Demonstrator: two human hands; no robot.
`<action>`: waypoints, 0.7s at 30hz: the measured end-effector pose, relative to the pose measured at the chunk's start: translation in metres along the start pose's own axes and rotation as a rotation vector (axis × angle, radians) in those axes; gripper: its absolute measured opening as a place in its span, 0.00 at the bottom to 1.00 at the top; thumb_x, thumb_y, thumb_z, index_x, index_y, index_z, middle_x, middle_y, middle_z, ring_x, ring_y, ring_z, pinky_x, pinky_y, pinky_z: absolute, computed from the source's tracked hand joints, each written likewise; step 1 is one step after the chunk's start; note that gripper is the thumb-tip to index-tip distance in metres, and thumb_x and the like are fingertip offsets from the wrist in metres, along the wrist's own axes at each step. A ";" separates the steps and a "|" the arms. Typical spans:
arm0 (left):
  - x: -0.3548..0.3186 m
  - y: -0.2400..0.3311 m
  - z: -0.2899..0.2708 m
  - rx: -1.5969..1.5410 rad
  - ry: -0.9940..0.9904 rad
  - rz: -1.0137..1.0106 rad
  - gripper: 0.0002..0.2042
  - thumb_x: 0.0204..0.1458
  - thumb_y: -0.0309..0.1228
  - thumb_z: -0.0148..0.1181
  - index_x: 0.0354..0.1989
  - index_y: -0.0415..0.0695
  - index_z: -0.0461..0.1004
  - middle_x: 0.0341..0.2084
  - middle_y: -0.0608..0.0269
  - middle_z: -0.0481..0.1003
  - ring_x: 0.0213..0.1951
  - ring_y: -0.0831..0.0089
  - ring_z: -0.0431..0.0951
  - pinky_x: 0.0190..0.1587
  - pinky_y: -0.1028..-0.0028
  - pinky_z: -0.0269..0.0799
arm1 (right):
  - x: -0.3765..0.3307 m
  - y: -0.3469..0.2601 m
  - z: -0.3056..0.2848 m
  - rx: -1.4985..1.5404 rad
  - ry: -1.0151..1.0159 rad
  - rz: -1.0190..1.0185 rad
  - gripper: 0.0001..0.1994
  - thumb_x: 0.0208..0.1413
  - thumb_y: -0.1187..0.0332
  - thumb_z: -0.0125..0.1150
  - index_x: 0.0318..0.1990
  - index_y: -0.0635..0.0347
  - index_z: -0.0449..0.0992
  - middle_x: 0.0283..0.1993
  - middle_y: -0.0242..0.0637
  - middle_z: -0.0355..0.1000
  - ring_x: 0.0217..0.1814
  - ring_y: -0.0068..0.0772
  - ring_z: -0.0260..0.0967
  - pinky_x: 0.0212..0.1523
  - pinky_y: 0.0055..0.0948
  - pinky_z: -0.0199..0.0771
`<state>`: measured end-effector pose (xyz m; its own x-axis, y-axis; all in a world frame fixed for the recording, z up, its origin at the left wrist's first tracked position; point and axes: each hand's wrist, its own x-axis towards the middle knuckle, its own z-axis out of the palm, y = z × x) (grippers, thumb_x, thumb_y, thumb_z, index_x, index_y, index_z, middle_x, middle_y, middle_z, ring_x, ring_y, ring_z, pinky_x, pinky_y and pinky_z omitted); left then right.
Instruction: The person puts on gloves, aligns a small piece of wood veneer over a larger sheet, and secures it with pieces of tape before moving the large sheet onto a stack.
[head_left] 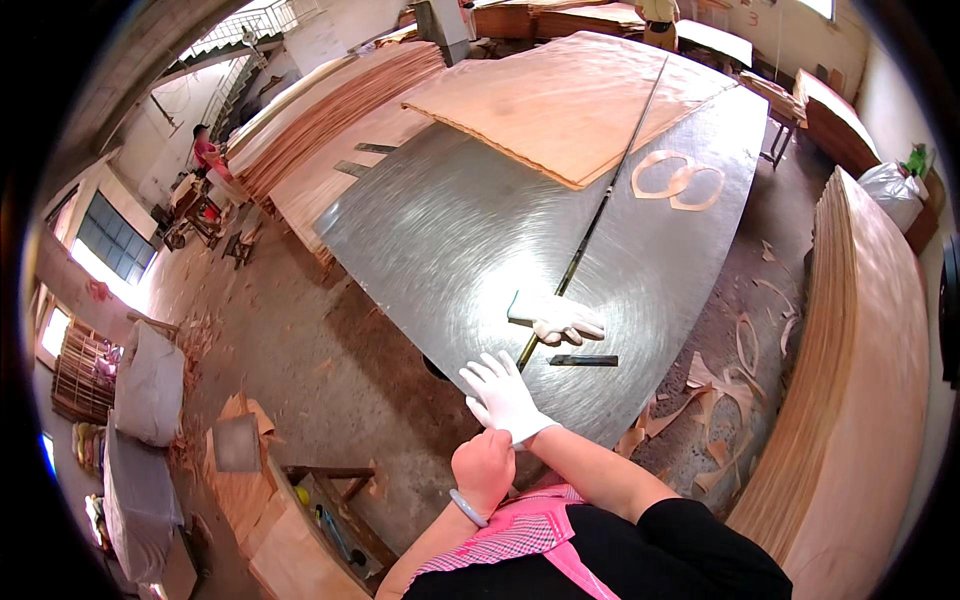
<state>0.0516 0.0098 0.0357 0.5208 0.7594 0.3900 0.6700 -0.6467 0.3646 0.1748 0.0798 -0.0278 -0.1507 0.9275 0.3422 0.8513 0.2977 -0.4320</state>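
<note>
My right hand [505, 398] wears a white glove [518, 412], its fingers spread above the near edge of the metal-topped table [470, 220]. My bare left hand [485, 468], with a pale bangle on its wrist, is closed on the glove's cuff at my right wrist. A second white glove [558, 316] lies on the table across a long dark rod [600, 215]. Beside that glove is a short flat dark bar [583, 360]. The rod runs away from me over a thin wood veneer sheet [560, 110].
Curled veneer strips [678, 180] lie on the table's right side. Stacks of veneer stand at the far left [340, 110] and near right [850, 400]. Veneer scraps [725, 390] litter the floor. A wooden stand [330, 490] is at lower left. Two people [210, 150] [660, 20] are farther off.
</note>
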 end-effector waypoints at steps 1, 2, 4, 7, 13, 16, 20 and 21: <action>0.001 0.000 -0.001 0.014 0.012 0.030 0.07 0.42 0.26 0.63 0.28 0.47 0.71 0.23 0.59 0.71 0.26 0.57 0.75 0.27 0.60 0.70 | 0.003 -0.001 -0.002 0.022 0.029 0.002 0.24 0.57 0.61 0.55 0.61 0.57 0.69 0.64 0.43 0.65 0.72 0.49 0.53 0.74 0.52 0.42; 0.002 0.001 -0.003 0.021 0.002 0.064 0.05 0.43 0.26 0.61 0.28 0.47 0.71 0.23 0.60 0.70 0.26 0.58 0.75 0.26 0.61 0.69 | 0.004 -0.001 0.000 0.029 0.046 0.006 0.24 0.57 0.61 0.55 0.61 0.57 0.69 0.63 0.43 0.66 0.71 0.48 0.54 0.74 0.52 0.42; 0.003 0.003 -0.007 0.035 -0.019 0.129 0.03 0.47 0.26 0.58 0.27 0.49 0.70 0.21 0.63 0.67 0.25 0.62 0.74 0.24 0.63 0.69 | 0.005 -0.001 0.007 0.045 0.080 0.013 0.24 0.57 0.61 0.56 0.60 0.57 0.70 0.62 0.42 0.67 0.70 0.47 0.56 0.74 0.52 0.43; 0.000 0.001 -0.009 0.014 -0.035 0.141 0.03 0.46 0.27 0.57 0.27 0.48 0.70 0.22 0.63 0.67 0.25 0.62 0.74 0.23 0.63 0.68 | 0.007 -0.007 0.013 0.079 0.112 0.015 0.23 0.56 0.61 0.56 0.59 0.58 0.71 0.60 0.41 0.69 0.69 0.46 0.58 0.73 0.52 0.44; 0.002 0.011 -0.044 -0.199 0.030 0.124 0.07 0.43 0.21 0.60 0.31 0.46 0.75 0.28 0.58 0.73 0.25 0.58 0.75 0.27 0.65 0.72 | 0.005 0.044 0.020 0.028 0.126 0.194 0.25 0.55 0.61 0.55 0.60 0.60 0.69 0.60 0.41 0.71 0.67 0.43 0.61 0.72 0.51 0.46; 0.000 0.008 -0.069 -0.305 0.243 -0.028 0.11 0.40 0.16 0.59 0.33 0.43 0.77 0.31 0.58 0.73 0.24 0.65 0.74 0.27 0.71 0.70 | 0.006 0.070 0.002 0.008 0.105 0.341 0.29 0.54 0.57 0.58 0.62 0.61 0.67 0.63 0.45 0.67 0.68 0.45 0.59 0.72 0.50 0.46; -0.012 -0.011 -0.051 -0.459 0.240 -0.299 0.12 0.42 0.15 0.55 0.35 0.42 0.77 0.36 0.59 0.73 0.27 0.69 0.74 0.28 0.74 0.70 | 0.013 0.133 -0.002 -0.246 0.149 0.423 0.35 0.51 0.48 0.62 0.63 0.61 0.66 0.63 0.49 0.66 0.69 0.49 0.57 0.72 0.47 0.46; -0.019 -0.019 -0.044 -0.506 0.220 -0.354 0.12 0.43 0.15 0.55 0.35 0.41 0.76 0.36 0.59 0.73 0.28 0.71 0.73 0.28 0.75 0.69 | 0.018 0.141 -0.005 -0.314 0.081 0.395 0.36 0.50 0.48 0.63 0.62 0.61 0.66 0.62 0.49 0.66 0.68 0.48 0.57 0.72 0.47 0.46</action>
<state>0.0056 0.0046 0.0588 0.1581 0.9348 0.3179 0.4214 -0.3551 0.8345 0.2951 0.1372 -0.0785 0.2418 0.9313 0.2726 0.9474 -0.1658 -0.2737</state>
